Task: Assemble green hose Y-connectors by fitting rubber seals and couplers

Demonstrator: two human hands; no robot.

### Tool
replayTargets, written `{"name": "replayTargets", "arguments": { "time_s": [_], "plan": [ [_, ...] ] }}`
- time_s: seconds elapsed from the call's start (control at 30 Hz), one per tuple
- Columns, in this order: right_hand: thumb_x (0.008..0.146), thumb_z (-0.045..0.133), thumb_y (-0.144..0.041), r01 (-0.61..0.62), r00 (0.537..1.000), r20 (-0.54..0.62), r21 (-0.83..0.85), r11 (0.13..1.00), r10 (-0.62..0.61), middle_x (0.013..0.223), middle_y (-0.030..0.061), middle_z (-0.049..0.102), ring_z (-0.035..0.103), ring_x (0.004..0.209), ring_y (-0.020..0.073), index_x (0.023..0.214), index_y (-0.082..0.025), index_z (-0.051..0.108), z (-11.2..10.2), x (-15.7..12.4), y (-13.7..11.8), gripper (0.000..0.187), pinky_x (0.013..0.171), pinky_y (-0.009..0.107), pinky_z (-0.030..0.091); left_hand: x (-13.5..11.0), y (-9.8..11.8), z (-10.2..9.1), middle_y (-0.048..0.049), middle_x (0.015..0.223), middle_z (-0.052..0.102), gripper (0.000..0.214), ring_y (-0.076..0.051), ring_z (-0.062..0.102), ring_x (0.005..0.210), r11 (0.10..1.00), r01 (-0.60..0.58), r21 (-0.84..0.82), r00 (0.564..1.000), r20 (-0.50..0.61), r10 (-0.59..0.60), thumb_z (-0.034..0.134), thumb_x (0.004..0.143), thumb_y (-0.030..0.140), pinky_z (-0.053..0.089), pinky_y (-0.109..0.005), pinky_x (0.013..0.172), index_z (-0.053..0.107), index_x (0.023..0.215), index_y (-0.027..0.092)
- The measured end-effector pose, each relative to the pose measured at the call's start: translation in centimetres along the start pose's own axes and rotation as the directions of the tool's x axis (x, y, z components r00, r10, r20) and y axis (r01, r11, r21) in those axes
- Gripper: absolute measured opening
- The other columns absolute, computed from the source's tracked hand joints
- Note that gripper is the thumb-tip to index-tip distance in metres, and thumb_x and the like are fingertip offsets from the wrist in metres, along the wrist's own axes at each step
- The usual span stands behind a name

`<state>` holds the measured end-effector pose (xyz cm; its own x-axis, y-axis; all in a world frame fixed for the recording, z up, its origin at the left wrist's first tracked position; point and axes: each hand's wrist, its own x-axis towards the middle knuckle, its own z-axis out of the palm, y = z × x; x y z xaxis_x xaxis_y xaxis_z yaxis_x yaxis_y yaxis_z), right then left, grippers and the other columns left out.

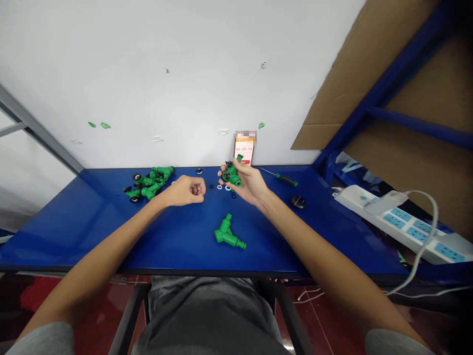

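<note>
Right hand (254,185): grips one green fitting (232,176) with black parts. Left hand (185,191): fingers curled, contents unclear. Blue table (177,241): one loose green branched connector (224,233), nearer the body; heap of green fittings (151,191), left; small rings, black and white, between the hands; phone (244,148), upright, reading 00:20:59; screwdriver (287,180), right; white power strip (384,209), far right.

1 head-worn view, facing forward and steeply down.
From above the person's dark grey cloth garment (210,315), it looks across the glossy blue flat counter (177,241) to the flat white wall (210,98), with the bare left hand (186,191) and bare right hand (248,181) near mid-frame, wide enough to include the long white plastic power strip (364,203).
</note>
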<state>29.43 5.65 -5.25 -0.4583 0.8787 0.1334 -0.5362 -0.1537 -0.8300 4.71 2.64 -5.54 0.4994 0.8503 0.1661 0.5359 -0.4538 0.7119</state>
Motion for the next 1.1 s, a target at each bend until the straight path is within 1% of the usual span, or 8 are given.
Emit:
{"name": "replayTargets", "arguments": {
  "time_s": [0.1,0.2,0.33,0.43,0.53,0.63,0.8,1.1],
  "plan": [
    [0.092,0.087,-0.041,0.048,0.998,-0.035,-0.024,0.999,-0.049,0.094,0.0013,0.07,0.071,0.095,0.0206,0.091,-0.024,0.064,-0.1,0.1,0.6,0.028,0.09,0.042,0.064,-0.6,-0.4,-1.6,0.0014,0.073,0.069,0.011,-0.01,0.062,0.056,0.976,0.021,-0.218,0.994,-0.102,-0.044,0.067,0.074,0.02,0.053,-0.022,0.055,0.065,0.085,0.018],
    [0.088,0.093,-0.041,0.068,0.997,-0.039,-0.053,0.996,-0.07,0.1,0.0002,0.072,0.072,0.106,0.0218,0.095,-0.026,0.065,0.0,0.0,1.0,0.033,0.102,0.05,0.065,-0.5,-0.1,-2.4,-0.0053,0.085,0.077,0.012,-0.012,0.071,0.063,0.936,-0.049,-0.349,0.983,-0.184,-0.017,0.073,0.078,0.022,0.062,-0.027,0.062,0.067,0.086,0.016],
    [0.085,0.094,-0.051,-0.016,0.999,0.03,-0.123,0.992,0.02,0.11,0.0036,0.077,0.075,0.108,0.0252,0.104,-0.027,0.069,0.1,-0.3,1.6,0.04,0.098,0.054,0.068,-0.5,0.9,-1.9,-0.008,0.085,0.08,0.021,-0.014,0.073,0.066,0.893,-0.16,-0.42,0.95,-0.311,0.024,0.083,0.084,0.032,0.066,-0.029,0.065,0.074,0.09,0.014],
    [0.087,0.092,-0.054,-0.046,0.996,0.073,-0.145,0.988,0.057,0.111,0.004,0.078,0.076,0.107,0.0259,0.109,-0.028,0.071,0.3,-0.5,2.0,0.04,0.095,0.052,0.069,-0.8,1.6,-1.1,-0.0062,0.079,0.079,0.028,-0.015,0.074,0.067,0.897,-0.184,-0.401,0.936,-0.35,0.035,0.087,0.085,0.038,0.065,-0.028,0.066,0.077,0.093,0.014],
    [0.089,0.09,-0.051,-0.042,0.996,0.068,-0.151,0.988,0.053,0.11,0.0038,0.079,0.076,0.107,0.0255,0.109,-0.028,0.072,0.6,-0.7,2.3,0.035,0.096,0.051,0.068,-1.0,2.0,-0.3,-0.0044,0.076,0.077,0.029,-0.013,0.071,0.063,0.925,-0.179,-0.335,0.935,-0.352,0.053,0.088,0.087,0.042,0.061,-0.025,0.061,0.079,0.094,0.014],
    [0.091,0.087,-0.047,-0.037,0.997,0.061,-0.165,0.986,0.047,0.109,0.0044,0.078,0.075,0.104,0.025,0.108,-0.027,0.072,1.0,-0.9,2.7,0.03,0.093,0.048,0.069,-1.0,2.0,0.2,-0.005,0.082,0.079,0.026,-0.012,0.069,0.064,0.946,-0.194,-0.26,0.922,-0.379,0.085,0.086,0.09,0.04,0.058,-0.023,0.061,0.081,0.096,0.015],
    [0.093,0.083,-0.048,-0.009,0.998,0.059,-0.177,0.984,0.02,0.106,0.0037,0.075,0.073,0.099,0.0235,0.105,-0.026,0.07,1.8,-1.1,3.3,0.028,0.083,0.041,0.069,-0.9,2.0,0.9,-0.0069,0.091,0.082,0.021,-0.014,0.073,0.075,0.955,-0.261,-0.139,0.892,-0.413,0.183,0.082,0.094,0.037,0.059,-0.024,0.069,0.083,0.096,0.016],
    [0.092,0.082,-0.056,0.035,0.998,0.064,-0.263,0.964,-0.018,0.112,0.0039,0.076,0.073,0.103,0.0247,0.108,-0.027,0.072,1.9,-1.2,3.7,0.035,0.081,0.039,0.068,-0.9,2.0,1.3,-0.006,0.087,0.081,0.021,-0.013,0.071,0.071,0.954,-0.287,-0.083,0.868,-0.444,0.222,0.082,0.094,0.038,0.059,-0.024,0.067,0.082,0.093,0.017]
  ]
}}
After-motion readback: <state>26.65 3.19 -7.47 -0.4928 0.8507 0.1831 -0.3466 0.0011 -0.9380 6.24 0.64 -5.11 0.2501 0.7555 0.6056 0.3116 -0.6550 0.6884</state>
